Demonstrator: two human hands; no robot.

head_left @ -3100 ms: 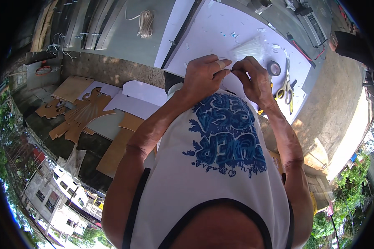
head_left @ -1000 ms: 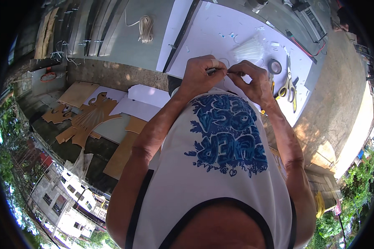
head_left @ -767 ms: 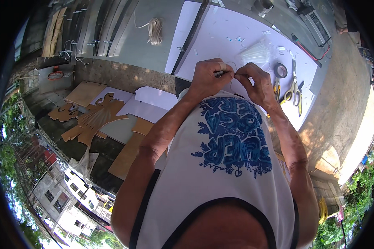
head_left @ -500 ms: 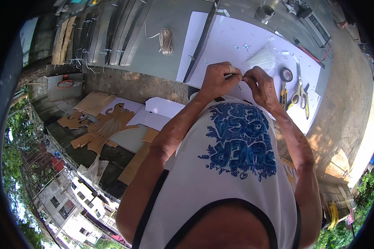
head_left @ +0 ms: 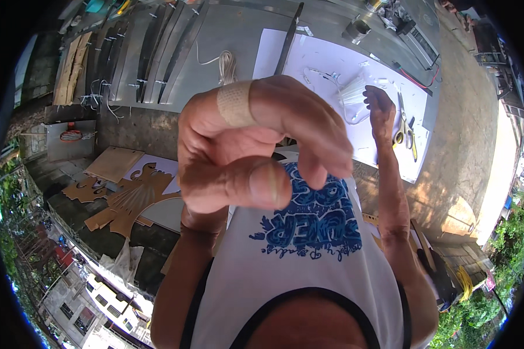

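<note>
My left hand (head_left: 256, 139) is lifted close to the camera, with a tan bandage (head_left: 234, 103) round one finger. Its fingers and thumb curve apart, and nothing shows between them. Over the white sheet (head_left: 322, 49) on the table, my right hand (head_left: 382, 113) has its fingers spread and seems to hold nothing. A fan of thin clear strips (head_left: 351, 93), like cable ties, lies beside its fingertips. A thin pale cord (head_left: 315, 71) with small ends rests on the sheet. Scissors (head_left: 401, 131) and a yellow-and-black handled tool (head_left: 413, 142) lie right of my hand.
Long dark metal strips (head_left: 151, 58) with white ties stand along the left of the grey table (head_left: 206, 29). A bundle of pale cord (head_left: 227, 65) is near them. Farther back are a metal can (head_left: 356, 29) and a grey device (head_left: 416, 43). Cut brown boards (head_left: 115, 164) lie lower left.
My hands, which were together over the sheet, have parted. The left has risen close to the camera and opened. The right has opened beside the clear strips. A cord now lies on the sheet.
</note>
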